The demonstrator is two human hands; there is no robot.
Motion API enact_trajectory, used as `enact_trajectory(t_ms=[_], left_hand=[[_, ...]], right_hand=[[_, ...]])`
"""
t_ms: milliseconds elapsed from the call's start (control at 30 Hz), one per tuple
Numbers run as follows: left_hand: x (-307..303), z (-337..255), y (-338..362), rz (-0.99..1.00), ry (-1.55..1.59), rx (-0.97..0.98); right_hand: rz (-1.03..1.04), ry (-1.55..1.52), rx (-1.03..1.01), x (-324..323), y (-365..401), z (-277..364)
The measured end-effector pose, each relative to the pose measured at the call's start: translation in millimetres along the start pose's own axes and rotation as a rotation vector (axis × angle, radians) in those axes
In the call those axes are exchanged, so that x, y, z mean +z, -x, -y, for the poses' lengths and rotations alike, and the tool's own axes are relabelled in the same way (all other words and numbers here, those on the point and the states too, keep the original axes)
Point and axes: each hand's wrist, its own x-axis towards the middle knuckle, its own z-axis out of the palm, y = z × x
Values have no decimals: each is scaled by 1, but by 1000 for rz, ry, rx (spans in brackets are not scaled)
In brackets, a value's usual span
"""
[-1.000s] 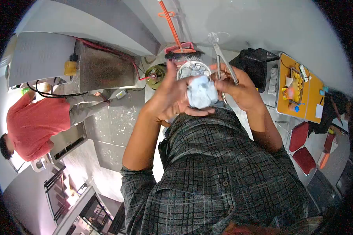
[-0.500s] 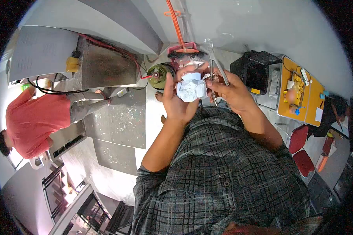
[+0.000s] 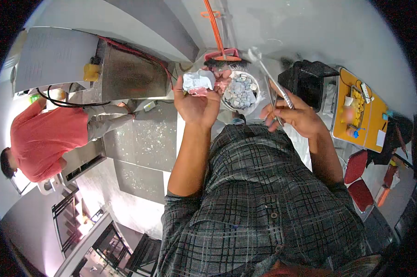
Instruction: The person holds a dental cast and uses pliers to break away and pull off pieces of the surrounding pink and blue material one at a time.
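Observation:
My left hand is raised with its fingers curled round a white plaster lump that has a pink layer along its lower side. Between the hands stands a round white bucket with broken grey-white plaster pieces in it. My right hand grips a long metal tool with a broad pale end and a textured handle, angled up over the bucket's right side. A thinner curved metal piece also shows among the right fingers.
An orange-handled broom leans at a pink dustpan behind the bucket. A black bin and a yellow table stand to the right, with red chairs below. At far left, a person in a red shirt stands by a counter.
My hands have drawn apart, the left moving left with the plaster lump and the right moving right with the metal tool. The bucket of pieces now shows between them.

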Motion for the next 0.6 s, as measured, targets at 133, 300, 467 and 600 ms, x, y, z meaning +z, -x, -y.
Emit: enact_trajectory(t_ms=[133, 300, 467, 600], left_hand=[[6, -5, -2, 19, -42, 51], [7, -8, -8, 49, -97, 98], [15, -1, -9, -29, -184, 177], [12, 0, -8, 46, -310, 261]], right_hand=[[86, 274, -88, 7, 4, 6], [133, 457, -216, 8, 9, 9], [297, 163, 48, 20, 6, 21], [450, -87, 73, 20, -7, 6]])
